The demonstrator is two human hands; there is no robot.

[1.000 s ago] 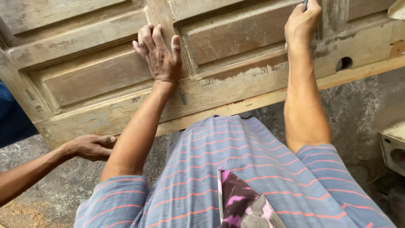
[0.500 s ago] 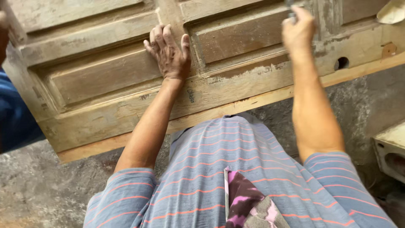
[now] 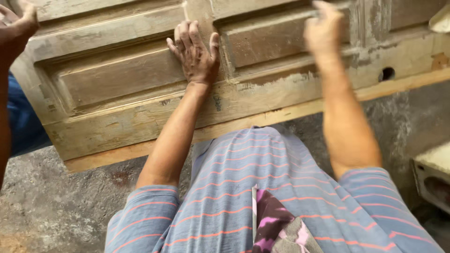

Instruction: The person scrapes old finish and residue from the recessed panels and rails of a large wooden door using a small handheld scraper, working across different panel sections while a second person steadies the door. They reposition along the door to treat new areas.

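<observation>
An old wooden panelled door (image 3: 122,79) with worn, flaking paint lies in front of me, above a rough concrete floor. My left hand (image 3: 194,51) presses flat on it beside the middle rail, fingers spread. My right hand (image 3: 323,33) is blurred at the door's far right panel. Its fingers look closed round a small grey tool (image 3: 340,5) that touches the wood. My striped shirt fills the bottom of the view.
Another person's hand (image 3: 16,23) is raised at the door's top left corner, with blue clothing (image 3: 23,126) below it. A round hole (image 3: 386,73) sits in the door's right stile. A pale hollow block (image 3: 433,178) stands at the right on the concrete floor (image 3: 56,206).
The other person's hand left the door's lower left edge and rose to the top left corner. My right hand slid down and left over the panel. My left hand stayed flat.
</observation>
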